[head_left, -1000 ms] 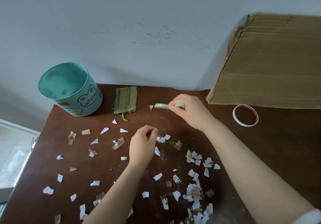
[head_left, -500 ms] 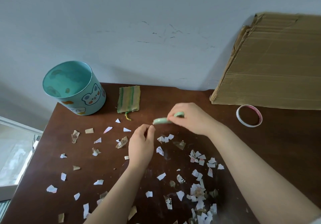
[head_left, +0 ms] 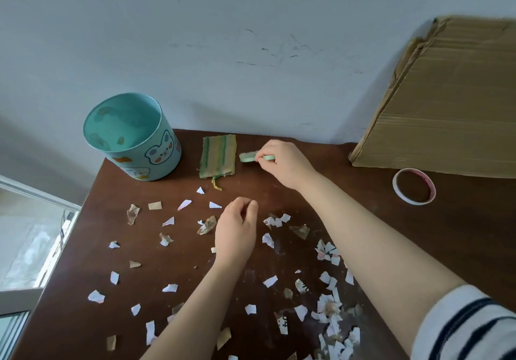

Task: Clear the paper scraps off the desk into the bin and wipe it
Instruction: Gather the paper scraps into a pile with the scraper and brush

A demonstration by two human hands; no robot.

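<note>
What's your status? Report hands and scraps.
Right hand pinches green object beside cloth. Left hand curled over desk, grip unclear. Scraps scattered; bin unobstructed.

paper scraps (head_left: 169,288): dozens, easy
bin (head_left: 156,161): one
cloth (head_left: 217,156): one
tape roll (head_left: 396,189): one
cardboard (head_left: 452,114): one
small green thing (head_left: 247,157): one
hands: two, your left hand (head_left: 236,234), right hand (head_left: 284,161)

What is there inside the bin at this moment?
Inside the bin the teal wall and floor show a few faint patches, one brownish; whether they are paper or print, I cannot tell. Its near wall hides part of the floor.
</note>
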